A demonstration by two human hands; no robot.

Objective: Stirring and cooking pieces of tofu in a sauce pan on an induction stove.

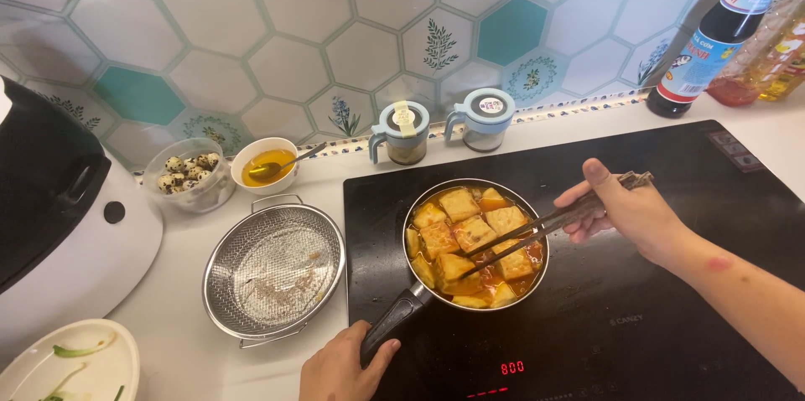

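A small pan (537, 221) stands on the black induction hob (637, 284), filled with fried tofu squares (470, 238) in orange-red sauce. My left hand (344, 367) grips the pan's black handle (394, 317) at the front edge. My right hand (625, 212) holds dark chopsticks (537, 229) whose tips reach in among the tofu pieces at the pan's middle.
A metal mesh strainer (275, 271) sits left of the hob. Behind it are a bowl of speckled quail eggs (189, 175), a small bowl of yellow oil with a spoon (264, 165), two lidded jars (402, 133), sauce bottles (713, 41) at back right, a white appliance (67, 225), and a plate (75, 367).
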